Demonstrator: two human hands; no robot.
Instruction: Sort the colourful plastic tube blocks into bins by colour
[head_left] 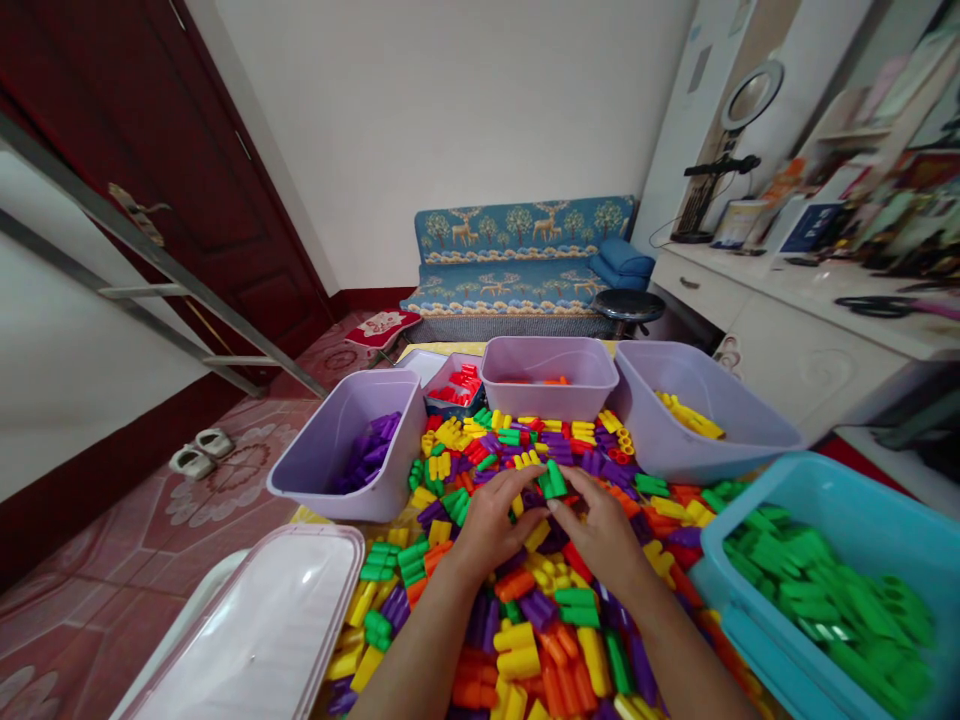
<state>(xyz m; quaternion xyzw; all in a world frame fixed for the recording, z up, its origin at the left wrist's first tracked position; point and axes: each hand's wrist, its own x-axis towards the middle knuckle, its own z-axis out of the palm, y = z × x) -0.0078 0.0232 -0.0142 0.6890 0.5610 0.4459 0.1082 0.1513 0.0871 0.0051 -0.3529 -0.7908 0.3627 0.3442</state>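
A heap of plastic tube blocks (525, 600) in green, yellow, purple, orange and red covers the table. My left hand (491, 525) and my right hand (600, 535) rest on the heap side by side, fingers curled. Between their fingertips sits a green block (553, 482), which both hands pinch. A lilac bin (360, 450) at the left holds purple blocks. A blue bin (862, 520) at the right holds green blocks.
Behind the heap stand a lilac bin (547, 372) with a few orange blocks, a lilac bin (720, 425) with yellow blocks and a small box (454, 385) of red ones. A clear lid (270, 630) lies front left. A sofa (525, 255) and stool (628, 305) stand beyond.
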